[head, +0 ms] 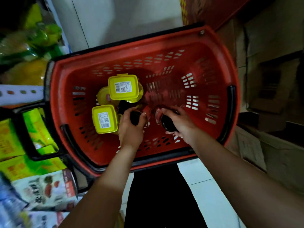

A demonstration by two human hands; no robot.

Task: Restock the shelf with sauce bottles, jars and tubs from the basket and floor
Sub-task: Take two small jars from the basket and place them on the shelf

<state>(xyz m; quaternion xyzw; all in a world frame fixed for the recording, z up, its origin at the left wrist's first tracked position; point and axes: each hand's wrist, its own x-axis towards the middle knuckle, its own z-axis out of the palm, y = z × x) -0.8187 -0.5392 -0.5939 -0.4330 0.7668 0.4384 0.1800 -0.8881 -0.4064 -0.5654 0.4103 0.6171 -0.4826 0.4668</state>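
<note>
A: Inside red basket (131, 51), near wall side, 6 o'clock: left hand (131, 129) fingers curled round black-capped bottle (135, 118).

B: Right hand (179, 122)?

A: Grips black-lidded jar (168, 123), at 3 o'clock of the bottle, just beside.

B: Other stock?

A: From left hand: far yellow tub (123, 87) at 11 o'clock, near yellow tub (105, 119) at 9 o'clock. Labels face up.

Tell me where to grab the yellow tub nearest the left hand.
Best come straight down from above and span the yellow tub across its lid's shorter width, fingers on the two long edges. It stands upright in the basket, flat lid up, walls hidden beneath.
</note>
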